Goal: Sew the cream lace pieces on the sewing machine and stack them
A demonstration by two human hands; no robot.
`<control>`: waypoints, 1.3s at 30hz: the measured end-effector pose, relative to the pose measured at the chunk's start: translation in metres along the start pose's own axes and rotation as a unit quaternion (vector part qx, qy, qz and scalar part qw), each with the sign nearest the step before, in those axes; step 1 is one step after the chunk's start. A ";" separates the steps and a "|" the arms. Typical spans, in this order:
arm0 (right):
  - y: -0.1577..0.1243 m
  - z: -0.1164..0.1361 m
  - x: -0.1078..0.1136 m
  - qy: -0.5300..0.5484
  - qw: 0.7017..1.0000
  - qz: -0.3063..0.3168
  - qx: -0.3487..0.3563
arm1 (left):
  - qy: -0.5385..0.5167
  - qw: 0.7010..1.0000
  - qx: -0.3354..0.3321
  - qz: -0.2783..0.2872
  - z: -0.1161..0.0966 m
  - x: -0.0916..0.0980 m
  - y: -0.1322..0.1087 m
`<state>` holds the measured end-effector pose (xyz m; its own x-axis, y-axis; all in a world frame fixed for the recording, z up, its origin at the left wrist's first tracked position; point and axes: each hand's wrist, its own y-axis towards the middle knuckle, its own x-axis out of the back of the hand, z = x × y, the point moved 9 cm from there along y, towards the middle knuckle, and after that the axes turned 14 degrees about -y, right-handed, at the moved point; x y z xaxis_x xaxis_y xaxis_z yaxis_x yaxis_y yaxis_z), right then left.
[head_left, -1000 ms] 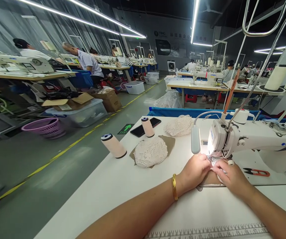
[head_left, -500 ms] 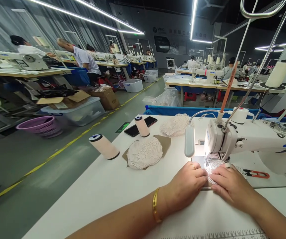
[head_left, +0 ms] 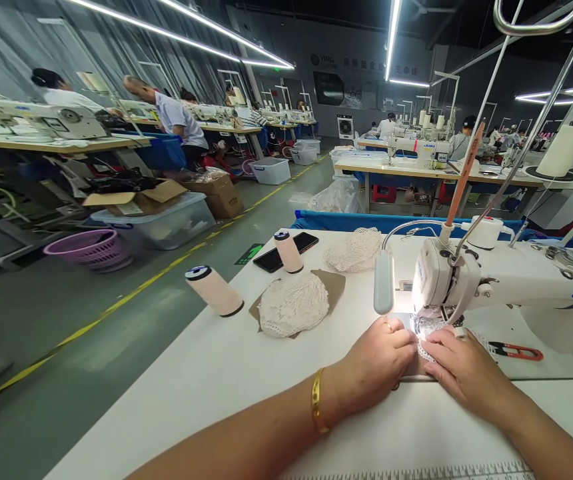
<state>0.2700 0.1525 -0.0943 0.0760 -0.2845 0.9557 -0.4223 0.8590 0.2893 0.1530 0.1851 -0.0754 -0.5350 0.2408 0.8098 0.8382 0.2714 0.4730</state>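
A small piece of white lace point(head_left: 425, 349) lies under the needle area of a white sewing machine point(head_left: 429, 277), lit by the machine's lamp. My left hand point(head_left: 379, 363), with curled fingers, grips the lace at its left edge. On the other side, my right hand point(head_left: 459, 367) has its fingers together and pressed on the lace, close to the presser foot. Much of the lace is hidden by the fingers and the machine head. Red-handled thread snips point(head_left: 519, 351) lie on the machine bed right of my right hand.
Left of the machine are a stack of lace pieces point(head_left: 294, 305) on brown card, another lace pile point(head_left: 354, 251), two thread cones point(head_left: 215, 291) point(head_left: 289, 252) and a black phone point(head_left: 266, 260). A ruler point(head_left: 416, 472) runs along the front edge. Other people sit at machines beyond.
Less lace shows between my hands, and my fingertips are slightly closer to the presser foot. The whole view has shifted a little; both hands keep their hold.
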 end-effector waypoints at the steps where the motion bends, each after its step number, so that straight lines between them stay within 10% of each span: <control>1: 0.000 0.000 0.000 -0.001 1.000 -0.001 0.000 | -0.001 1.000 -0.004 0.005 -0.001 -0.001 0.000; 39: 0.001 -0.008 -0.005 -0.031 0.999 -0.025 -0.021 | 0.043 0.999 -0.003 0.000 0.006 -0.006 0.002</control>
<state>0.2761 0.1579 -0.0984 0.0394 -0.3513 0.9355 -0.3816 0.8599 0.3390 0.1570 0.1899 -0.0812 -0.5241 0.1607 0.8363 0.8391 0.2655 0.4748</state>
